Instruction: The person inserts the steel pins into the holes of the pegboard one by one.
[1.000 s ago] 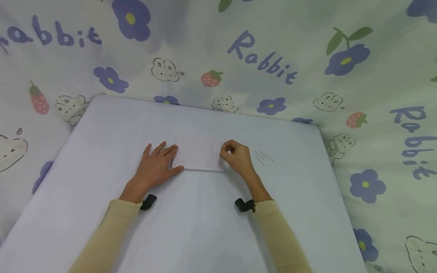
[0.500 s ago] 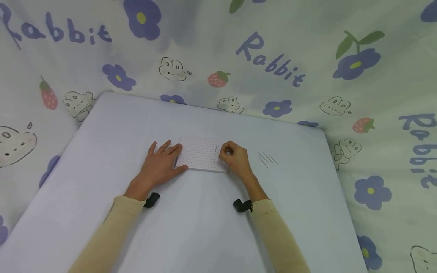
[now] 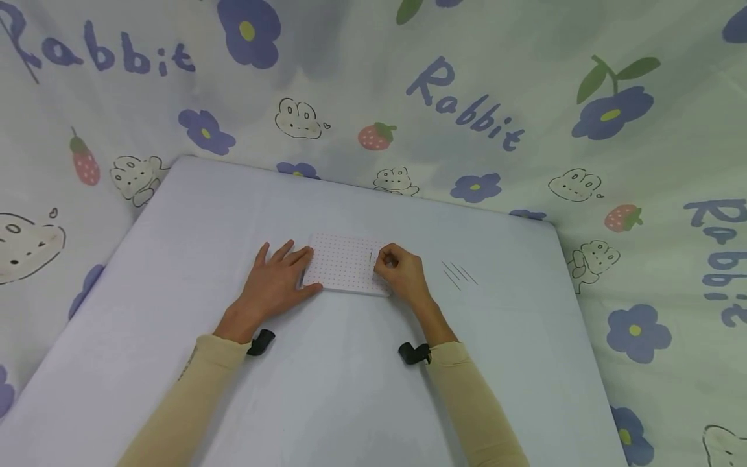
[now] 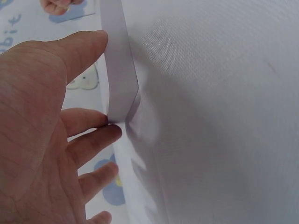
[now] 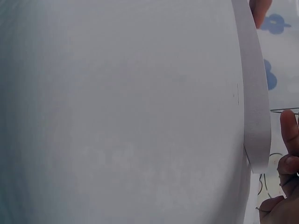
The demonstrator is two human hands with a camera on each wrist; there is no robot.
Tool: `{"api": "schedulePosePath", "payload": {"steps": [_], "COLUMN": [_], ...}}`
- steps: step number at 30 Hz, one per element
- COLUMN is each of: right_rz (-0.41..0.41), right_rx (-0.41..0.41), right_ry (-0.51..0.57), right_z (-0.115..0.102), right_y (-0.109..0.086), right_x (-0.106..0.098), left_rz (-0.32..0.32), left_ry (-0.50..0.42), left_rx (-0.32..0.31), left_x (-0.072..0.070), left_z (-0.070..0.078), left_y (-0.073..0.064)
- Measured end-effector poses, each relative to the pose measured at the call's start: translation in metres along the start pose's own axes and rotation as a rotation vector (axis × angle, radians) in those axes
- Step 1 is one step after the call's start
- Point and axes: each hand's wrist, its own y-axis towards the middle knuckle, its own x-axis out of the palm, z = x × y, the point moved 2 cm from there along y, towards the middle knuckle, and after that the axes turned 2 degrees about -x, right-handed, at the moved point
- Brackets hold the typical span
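Closest in, two tan sleeves, the left one (image 3: 187, 389) and the right one (image 3: 475, 402), reach forward over a white-covered bench (image 3: 327, 389). At each wrist sits a small black fitting, one on the left (image 3: 261, 342) and one on the right (image 3: 414, 353), both on the inner side.

Beyond them, the left hand (image 3: 271, 282) lies with its fingers straight and well spread, gripping nothing. Its thumb tip touches the near edge of a flat white pegboard (image 3: 341, 263), and its forefinger reaches the board's left edge; the remaining fingers fan out beside it. The right hand (image 3: 405, 272) is over the board's right side, thumb and forefinger brought together in a ring, pinching a thin dark stick (image 5: 276, 112) at their tips, mostly hidden from the head view.

The pegboard rests flat on the bench between the two hands, its top dotted with rows of small holes. Just left of the pinching fingertips, another slim stick (image 3: 371, 255) stands on it. To the right of the right hand, apart from the board, several loose sticks (image 3: 452, 276) lie slanted side by side.

Farthest off hangs a pale curtain (image 3: 332, 71) printed with purple flowers, strawberries, rabbits and "Rabbit" lettering.
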Motion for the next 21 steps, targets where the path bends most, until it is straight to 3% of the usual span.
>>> {"api": "schedulePosePath", "payload": {"steps": [21], "right_rz": [-0.062], "right_rx": [0.015], "right_ry": [-0.087], "right_z": [0.0003], "right_y": [-0.0026], "right_x": [0.002], "left_rz": [0.006], "left_ry": [0.0], "left_rx": [-0.002], "left_x": [-0.0012], "left_z": [0.0029], "left_y": [-0.0021]}}
